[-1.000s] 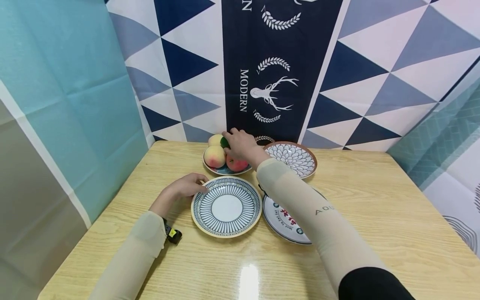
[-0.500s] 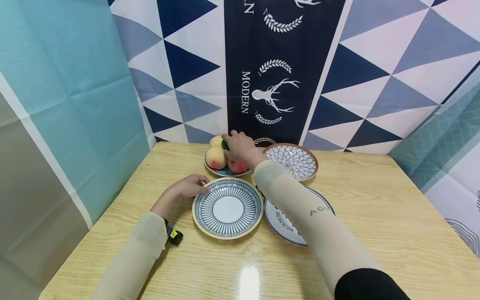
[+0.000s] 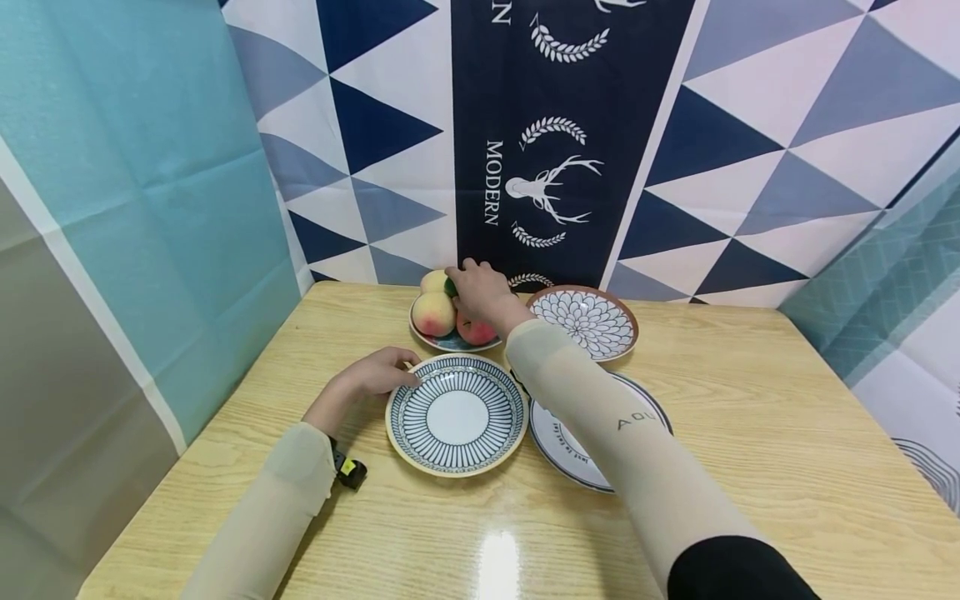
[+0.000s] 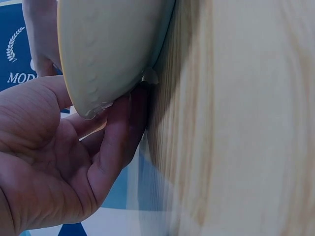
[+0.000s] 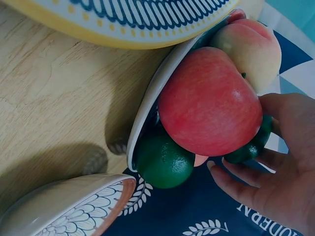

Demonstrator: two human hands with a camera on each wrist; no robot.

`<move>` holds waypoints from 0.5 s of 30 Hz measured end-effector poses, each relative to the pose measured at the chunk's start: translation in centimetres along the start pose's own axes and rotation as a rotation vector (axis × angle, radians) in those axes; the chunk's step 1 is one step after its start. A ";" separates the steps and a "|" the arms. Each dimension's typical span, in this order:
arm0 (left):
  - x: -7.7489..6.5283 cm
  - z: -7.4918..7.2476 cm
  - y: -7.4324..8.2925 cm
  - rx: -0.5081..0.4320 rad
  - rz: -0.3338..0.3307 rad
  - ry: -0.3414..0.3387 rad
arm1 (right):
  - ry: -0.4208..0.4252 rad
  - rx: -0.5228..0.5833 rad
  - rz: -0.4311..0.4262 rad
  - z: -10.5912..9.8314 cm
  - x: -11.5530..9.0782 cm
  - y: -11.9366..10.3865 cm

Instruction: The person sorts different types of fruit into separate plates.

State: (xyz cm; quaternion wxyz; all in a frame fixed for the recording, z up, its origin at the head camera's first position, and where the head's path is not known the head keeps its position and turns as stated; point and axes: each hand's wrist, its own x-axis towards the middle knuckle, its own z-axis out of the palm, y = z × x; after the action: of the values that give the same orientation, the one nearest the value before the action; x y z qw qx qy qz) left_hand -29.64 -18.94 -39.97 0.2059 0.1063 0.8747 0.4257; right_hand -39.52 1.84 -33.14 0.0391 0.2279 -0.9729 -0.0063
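Observation:
In the head view, my left hand (image 3: 378, 372) holds the left rim of a yellow-edged plate with blue stripes (image 3: 457, 417). The thumb lies over the rim and the fingers are tucked beneath, as the left wrist view shows. At the back, my right hand (image 3: 483, 293) reaches over a plate of fruit (image 3: 459, 347). Its thumb and fingers curve round a green lime (image 5: 251, 145) behind a red apple (image 5: 211, 103). Another lime (image 5: 165, 160) lies beside the apple. Two peaches (image 3: 433, 314) sit on the left of the fruit plate.
A brown-rimmed plate with a petal pattern (image 3: 585, 321) stands at the back right. Under my right forearm lies a white plate with a dark rim (image 3: 570, 454), partly hidden. Patterned cloth (image 3: 390, 117) rises behind the wooden table (image 3: 750, 417).
The head view has shifted slightly. My right forearm has moved a little to the left, while its hand stays at the fruit. My left hand keeps its place at the plate's rim.

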 end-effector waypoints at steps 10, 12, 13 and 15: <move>-0.1 -0.1 0.2 -0.005 0.002 0.001 | 0.006 0.009 0.001 -0.2 0.0 -0.1; -0.1 -0.1 0.2 -0.005 -0.004 0.002 | 0.008 0.011 0.002 -0.2 0.0 -0.2; -0.1 -0.1 0.2 -0.004 -0.008 0.002 | 0.006 0.010 0.002 -0.2 -0.1 -0.2; 0.0 0.0 0.2 0.003 -0.009 0.001 | 0.001 0.012 0.004 -0.3 -0.1 -0.2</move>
State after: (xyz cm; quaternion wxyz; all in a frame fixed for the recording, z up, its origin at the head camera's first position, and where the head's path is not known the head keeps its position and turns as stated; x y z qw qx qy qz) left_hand -29.62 -18.85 -39.80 0.2074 0.1027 0.8757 0.4237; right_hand -39.31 1.71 -32.88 0.0384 0.2259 -0.9734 0.0000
